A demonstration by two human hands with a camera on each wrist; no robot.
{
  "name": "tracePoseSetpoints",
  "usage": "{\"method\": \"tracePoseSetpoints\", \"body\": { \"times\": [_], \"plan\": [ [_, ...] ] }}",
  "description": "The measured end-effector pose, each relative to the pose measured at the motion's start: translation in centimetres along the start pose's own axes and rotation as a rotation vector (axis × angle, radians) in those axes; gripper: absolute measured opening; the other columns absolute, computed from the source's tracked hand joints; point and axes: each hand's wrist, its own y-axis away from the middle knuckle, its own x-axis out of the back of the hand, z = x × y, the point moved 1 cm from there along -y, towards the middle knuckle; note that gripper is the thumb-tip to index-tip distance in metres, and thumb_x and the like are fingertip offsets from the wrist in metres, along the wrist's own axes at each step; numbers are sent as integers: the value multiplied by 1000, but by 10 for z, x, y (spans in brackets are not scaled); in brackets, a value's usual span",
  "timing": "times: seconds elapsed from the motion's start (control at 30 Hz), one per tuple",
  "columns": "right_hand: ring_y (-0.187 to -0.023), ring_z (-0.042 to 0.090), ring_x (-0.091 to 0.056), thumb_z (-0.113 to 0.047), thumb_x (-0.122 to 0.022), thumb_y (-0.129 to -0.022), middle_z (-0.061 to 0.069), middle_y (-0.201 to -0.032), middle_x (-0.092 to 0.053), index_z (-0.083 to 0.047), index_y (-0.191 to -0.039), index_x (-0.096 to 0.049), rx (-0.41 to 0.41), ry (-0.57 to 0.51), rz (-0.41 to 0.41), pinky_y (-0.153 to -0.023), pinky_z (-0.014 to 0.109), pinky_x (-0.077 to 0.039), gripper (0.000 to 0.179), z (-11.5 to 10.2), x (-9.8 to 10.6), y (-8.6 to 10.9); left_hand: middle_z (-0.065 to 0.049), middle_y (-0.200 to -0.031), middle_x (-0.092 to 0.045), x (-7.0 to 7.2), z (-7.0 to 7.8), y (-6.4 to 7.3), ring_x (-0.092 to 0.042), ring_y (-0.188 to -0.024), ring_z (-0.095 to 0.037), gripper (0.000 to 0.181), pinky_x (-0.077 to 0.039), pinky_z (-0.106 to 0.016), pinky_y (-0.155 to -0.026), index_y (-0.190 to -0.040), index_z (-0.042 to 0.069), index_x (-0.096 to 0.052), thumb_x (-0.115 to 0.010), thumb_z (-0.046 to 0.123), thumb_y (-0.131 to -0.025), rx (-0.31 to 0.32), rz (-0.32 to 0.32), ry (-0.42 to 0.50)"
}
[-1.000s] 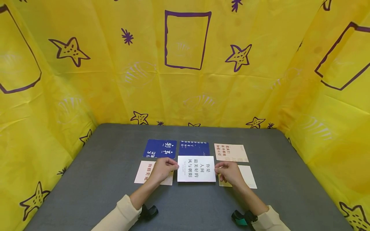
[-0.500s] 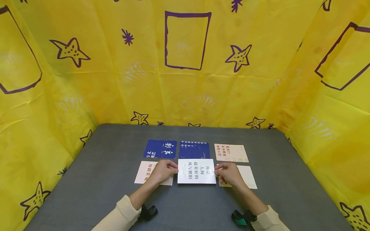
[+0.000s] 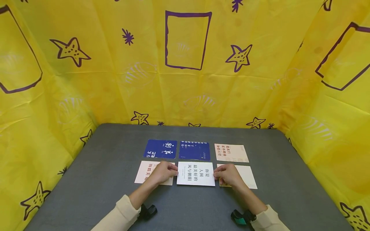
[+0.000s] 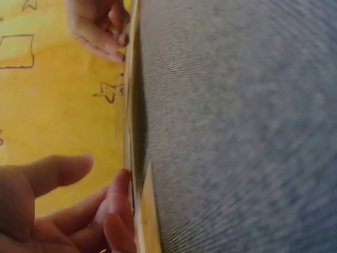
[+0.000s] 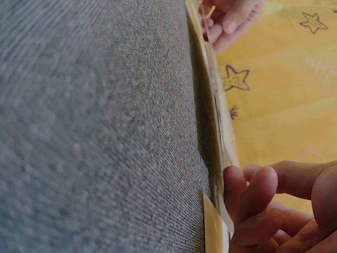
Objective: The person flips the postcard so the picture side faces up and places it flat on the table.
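Observation:
A white card [image 3: 196, 174] printed with dark Chinese characters lies between my hands, close over the grey table, with a dark shadow strip beneath it in both wrist views. My left hand [image 3: 164, 172] holds its left short edge with curled fingertips; in the left wrist view the thumb [image 4: 63, 171] stands off from the fingers. At the opposite short edge, my right hand [image 3: 229, 175] holds the card with bent fingers [image 5: 263, 192]. A pink card [image 3: 142, 173] with red characters lies partly under the left hand in the head view, and a cream card [image 3: 248, 177] partly under the right.
Behind the white card lie two dark blue cards, one left [image 3: 157, 150] and one in the middle [image 3: 194, 153], and a peach card [image 3: 231, 153] at right. The grey table [image 3: 115, 138] ends at a yellow patterned cloth [image 3: 185, 96] at the back and sides.
The white card has come down and nearer to me; it no longer overlaps the middle blue card. Both hands stay at its short edges and have shifted slightly nearer with it.

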Motion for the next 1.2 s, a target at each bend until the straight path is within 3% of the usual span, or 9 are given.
{"method": "tracePoseSetpoints", "body": {
  "times": [0.13,0.37,0.63,0.9,1.2],
  "plan": [
    [-40,9,-48,-1,-67,-84,6,-61,-64,7,-89,-71,-32,13,-15,-43,20,-38,10,2,1,-1,-10,-90,-73,2,-1,1,-57,-77,-14,16,-46,-29,-70,-93,1,-75,-72,12,-82,-10,-36,-49],
    [-46,12,-51,-7,-68,-87,6,-65,-63,6,-94,-72,-3,51,-10,-46,23,-41,15,1,6,0,-10,-90,-73,5,0,1,-58,-78,-14,18,-46,-29,-70,-99,-1,-74,-68,11,-87,-43,-8,-12],
    [-50,14,-53,-12,-65,-89,5,-68,-64,6,-96,-71,55,94,-25,-48,27,-43,20,1,20,-2,-8,-94,-73,-3,4,-2,-58,-82,-14,17,-48,-30,-76,-99,1,-74,-68,12,-88,-62,-16,7],
    [-53,15,-54,-12,-63,-91,4,-70,-64,8,-101,-69,30,106,-3,-50,27,-43,24,-1,39,-2,-10,-95,-73,-8,12,-6,-60,-83,-13,18,-49,-28,-75,-99,0,-74,-66,12,-88,-124,-45,17],
    [-56,16,-55,-15,-63,-92,4,-71,-63,7,-103,-70,14,151,35,-51,28,-44,25,4,60,1,-8,-94,-72,-15,25,-8,-60,-83,-13,18,-48,-28,-75,-100,2,-74,-66,15,-89,-143,-77,2]
  ]
}}
